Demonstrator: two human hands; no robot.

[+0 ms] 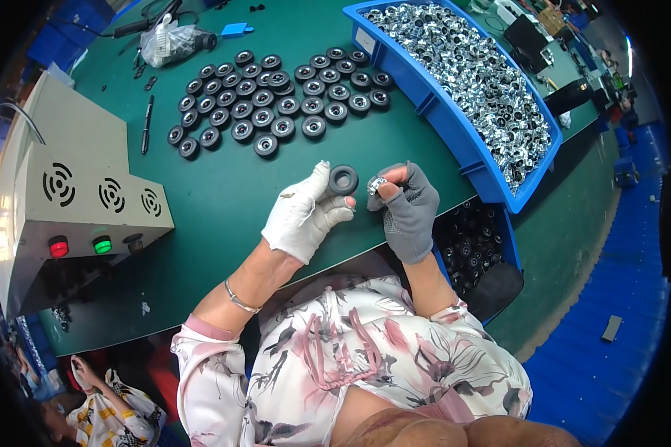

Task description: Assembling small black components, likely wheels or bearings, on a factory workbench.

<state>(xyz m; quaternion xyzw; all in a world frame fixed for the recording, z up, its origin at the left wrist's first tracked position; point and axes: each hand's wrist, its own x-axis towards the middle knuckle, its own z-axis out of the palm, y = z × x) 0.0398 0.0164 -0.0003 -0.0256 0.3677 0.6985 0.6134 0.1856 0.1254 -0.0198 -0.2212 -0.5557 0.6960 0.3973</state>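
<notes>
My left hand (303,214), in a white glove, pinches a black rubber ring (343,179) between thumb and fingers, just above the green table (224,201). Close to its right, my right hand (408,206), in a grey fingerless glove, holds a small shiny metal part (376,184) at its fingertips, almost touching the ring. Several finished black wheels (276,100) stand in rows on the table beyond both hands.
A long blue bin (455,123) full of shiny metal parts runs along the right. A lower blue bin (511,246) of black rings sits by my right elbow. A beige machine (74,194) with red and green buttons stands left. A pen (147,123) and plastic bag (168,41) lie far left.
</notes>
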